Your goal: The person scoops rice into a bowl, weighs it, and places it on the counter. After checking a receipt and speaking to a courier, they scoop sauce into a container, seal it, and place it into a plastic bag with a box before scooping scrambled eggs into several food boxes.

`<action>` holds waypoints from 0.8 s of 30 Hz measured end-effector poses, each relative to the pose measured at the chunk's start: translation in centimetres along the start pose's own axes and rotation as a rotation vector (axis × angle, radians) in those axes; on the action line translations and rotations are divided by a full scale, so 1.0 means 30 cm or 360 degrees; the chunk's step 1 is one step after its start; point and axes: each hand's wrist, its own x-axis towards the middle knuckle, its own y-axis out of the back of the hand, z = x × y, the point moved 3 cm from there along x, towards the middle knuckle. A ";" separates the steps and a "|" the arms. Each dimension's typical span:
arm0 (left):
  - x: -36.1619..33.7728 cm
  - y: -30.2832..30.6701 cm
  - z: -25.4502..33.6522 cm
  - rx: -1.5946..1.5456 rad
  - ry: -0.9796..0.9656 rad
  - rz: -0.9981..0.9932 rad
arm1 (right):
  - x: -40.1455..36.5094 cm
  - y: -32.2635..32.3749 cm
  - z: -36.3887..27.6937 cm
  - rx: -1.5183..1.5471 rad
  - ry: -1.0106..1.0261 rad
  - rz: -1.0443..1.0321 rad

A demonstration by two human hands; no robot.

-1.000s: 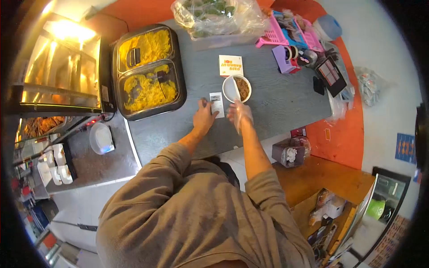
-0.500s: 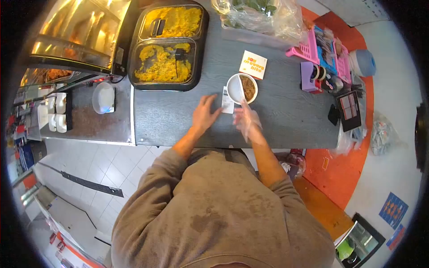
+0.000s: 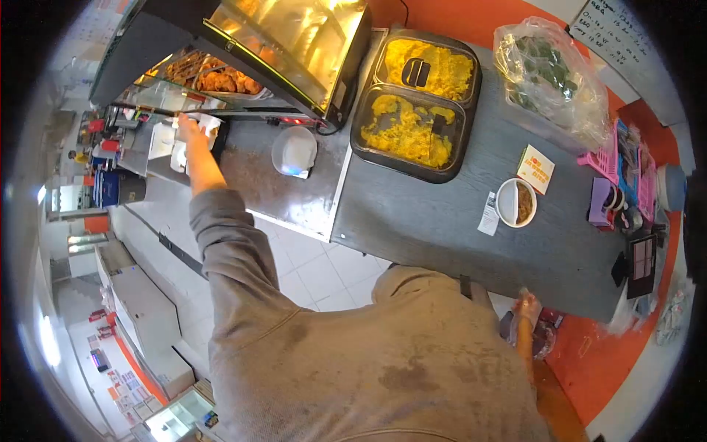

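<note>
My left arm stretches far out to the left, and my left hand (image 3: 190, 131) is over the white containers (image 3: 162, 141) beside the display case; its fingers are too small and partly hidden to read. Low at the right, my right hand (image 3: 526, 306) wears a clear plastic glove and hangs by the counter's front edge, near a clear plastic bag (image 3: 543, 340). A round white bowl (image 3: 508, 204) with a half cover and brown food stands on the grey counter (image 3: 412, 221). A printed label (image 3: 488, 215) lies at its left, and a square card (image 3: 535, 169) with orange lettering lies behind it.
A black tray (image 3: 361, 140) of yellow rice under clear lids stands on the counter. Left of it are a lit display case (image 3: 294, 51) with fried food and a round clear lid (image 3: 294, 150). Bagged greens (image 3: 545, 70) and pink baskets (image 3: 607, 158) stand at right.
My body and view have turned left. My left hand has gone from beside the label to the white containers; my right hand has left the bowl and dropped by the counter's front edge.
</note>
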 end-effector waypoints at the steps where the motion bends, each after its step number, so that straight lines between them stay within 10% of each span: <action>1: 0.085 -0.017 -0.001 -0.0093 0.0013 -0.0210 | 0.039 0.044 0.113 0.0243 0.0019 -0.0045; 3: 0.351 -0.041 -0.064 -0.0211 0.0039 -0.0417 | 0.114 0.106 0.396 0.0466 0.0033 -0.0107; 5: 0.425 -0.096 -0.096 0.0036 -0.0179 -0.0414 | -0.018 0.148 0.371 -0.0388 -0.0152 0.0042; 8: 0.383 -0.143 -0.090 0.0812 -0.0886 -0.0146 | -0.087 0.275 0.586 0.0344 -0.0204 -0.0117; 11: 0.067 -0.187 -0.047 0.0262 -0.0933 -0.0134 | -0.082 0.190 0.581 0.0663 -0.0230 -0.0311; 20: -0.595 -0.290 -0.050 -0.0034 -0.0595 -0.0592 | -0.192 -0.117 -0.064 -0.1011 0.0347 0.0454; 24: -0.816 -0.306 -0.078 -0.0053 -0.0914 -0.0304 | -0.211 -0.184 -0.306 -0.0464 0.0667 0.0536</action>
